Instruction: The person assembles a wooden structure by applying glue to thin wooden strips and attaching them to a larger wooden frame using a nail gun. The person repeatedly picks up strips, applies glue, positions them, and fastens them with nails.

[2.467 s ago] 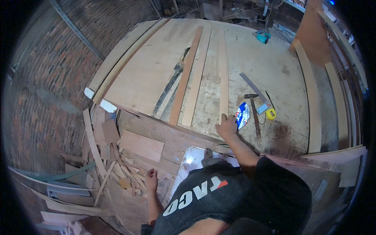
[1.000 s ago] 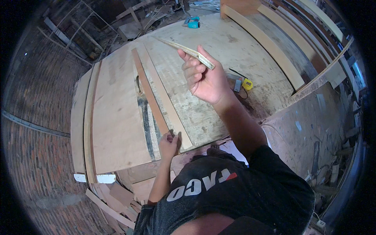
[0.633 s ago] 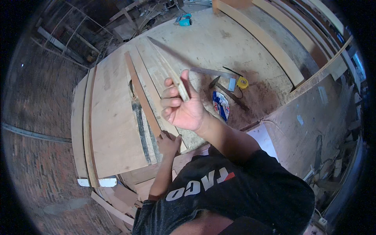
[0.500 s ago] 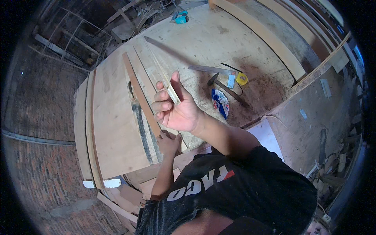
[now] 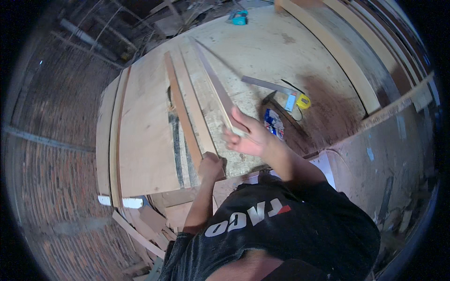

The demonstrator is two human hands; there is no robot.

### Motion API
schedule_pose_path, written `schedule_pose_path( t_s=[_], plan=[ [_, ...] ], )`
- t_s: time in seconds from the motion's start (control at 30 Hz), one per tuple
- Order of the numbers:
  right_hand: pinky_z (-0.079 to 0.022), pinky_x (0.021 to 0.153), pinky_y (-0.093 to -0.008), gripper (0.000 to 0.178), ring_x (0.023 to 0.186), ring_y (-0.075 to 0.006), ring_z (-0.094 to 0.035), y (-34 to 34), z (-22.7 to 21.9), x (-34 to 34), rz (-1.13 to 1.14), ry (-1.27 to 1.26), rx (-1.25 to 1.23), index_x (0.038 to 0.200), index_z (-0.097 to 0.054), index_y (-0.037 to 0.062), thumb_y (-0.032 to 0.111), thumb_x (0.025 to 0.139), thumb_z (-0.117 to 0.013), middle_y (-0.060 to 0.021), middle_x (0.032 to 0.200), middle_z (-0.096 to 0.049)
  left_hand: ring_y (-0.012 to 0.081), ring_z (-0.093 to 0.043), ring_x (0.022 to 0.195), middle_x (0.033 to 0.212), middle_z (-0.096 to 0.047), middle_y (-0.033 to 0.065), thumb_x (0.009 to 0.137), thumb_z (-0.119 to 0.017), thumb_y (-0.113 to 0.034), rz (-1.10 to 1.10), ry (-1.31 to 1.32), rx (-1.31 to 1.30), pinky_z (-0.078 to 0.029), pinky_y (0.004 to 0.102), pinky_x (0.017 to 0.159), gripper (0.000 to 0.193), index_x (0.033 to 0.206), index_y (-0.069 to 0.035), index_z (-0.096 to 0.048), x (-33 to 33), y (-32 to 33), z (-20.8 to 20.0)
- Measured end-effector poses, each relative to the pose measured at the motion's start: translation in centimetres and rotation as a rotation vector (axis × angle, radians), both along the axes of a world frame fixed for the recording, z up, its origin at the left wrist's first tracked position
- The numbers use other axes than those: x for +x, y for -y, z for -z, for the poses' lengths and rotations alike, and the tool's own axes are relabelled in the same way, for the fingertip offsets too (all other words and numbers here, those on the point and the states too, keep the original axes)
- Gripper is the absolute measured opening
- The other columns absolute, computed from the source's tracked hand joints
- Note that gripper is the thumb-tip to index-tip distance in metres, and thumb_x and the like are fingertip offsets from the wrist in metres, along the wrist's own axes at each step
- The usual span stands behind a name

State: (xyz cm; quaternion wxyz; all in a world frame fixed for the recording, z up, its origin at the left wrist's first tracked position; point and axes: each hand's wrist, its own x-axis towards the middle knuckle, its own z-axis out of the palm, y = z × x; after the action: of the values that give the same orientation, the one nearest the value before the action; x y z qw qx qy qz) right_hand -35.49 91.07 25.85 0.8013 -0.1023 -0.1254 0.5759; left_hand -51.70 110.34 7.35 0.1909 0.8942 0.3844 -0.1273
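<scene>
My right hand (image 5: pixel 253 137) is closed around the near end of a long, thin wooden strip (image 5: pixel 214 80), slightly blurred. The strip slants up over the worktable (image 5: pixel 145 112) toward its far side, with one narrow edge pale. Down at the table's near edge, my left hand (image 5: pixel 211 166) curls over the near ends of two strips lying side by side: a pale strip (image 5: pixel 196 103) and a reddish-brown strip (image 5: pixel 179 105). Its fingertips are partly hidden, though it appears to grip the pale one.
Right of my right hand lie a hammer (image 5: pixel 293 119), a try square (image 5: pixel 267 84), a yellow tape measure (image 5: pixel 303 101) and a blue-and-white packet (image 5: pixel 273 122). A teal power tool (image 5: pixel 239 18) sits at the far edge. Long boards (image 5: pixel 337 56) border the right; a brick wall (image 5: pixel 61 192) stands left.
My right hand has lowered toward the table and turned, bringing the strip's broad face into view. My left hand has shifted slightly onto the pale strip's end. The whole view has shifted too.
</scene>
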Motion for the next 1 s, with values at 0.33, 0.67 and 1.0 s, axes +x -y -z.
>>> schedule_pose_path(
  t_s=[0.33,0.67,1.0],
  plan=[
    [-0.058,0.068,-0.029,0.042,0.082,-0.0136,-0.071,7.6,11.6,-2.4,-0.159,0.583,-0.876,0.127,-0.067,0.0018,0.028,0.096,-0.076,-0.0071,0.105,-0.074,0.0141,-0.066,0.08,0.09,-0.058,0.0007,0.097,-0.073,-0.025,-0.443,0.83,-1.28,-0.054,0.0315,0.065,0.035,0.116,-0.006,-0.052,0.2,-0.1,-11.7],
    [-0.062,0.074,-0.037,0.04,0.08,-0.0241,-0.074,6.4,22.3,-3.4,-0.241,1.043,-1.075,0.111,-0.074,-0.0038,0.031,0.093,-0.078,-0.0141,0.093,-0.075,0.0224,-0.072,0.091,0.108,-0.068,0.0119,0.103,-0.068,-0.023,-0.571,1.047,-1.757,-0.064,0.0324,0.077,0.035,0.127,0.0,-0.06,7.9,0.6,-22.8],
    [-0.057,0.086,-0.048,0.041,0.095,-0.0405,-0.073,8.2,14.6,-4.0,-0.147,1.57,-1.333,0.103,-0.08,0.0065,0.043,0.085,-0.077,-0.0213,0.096,-0.076,0.0295,-0.073,0.093,0.105,-0.069,0.0153,0.102,-0.068,-0.015,-0.559,1.143,-2.071,-0.067,0.0389,0.085,0.024,0.116,0.002,-0.06,8.5,-3.6,-24.1]
  ],
)
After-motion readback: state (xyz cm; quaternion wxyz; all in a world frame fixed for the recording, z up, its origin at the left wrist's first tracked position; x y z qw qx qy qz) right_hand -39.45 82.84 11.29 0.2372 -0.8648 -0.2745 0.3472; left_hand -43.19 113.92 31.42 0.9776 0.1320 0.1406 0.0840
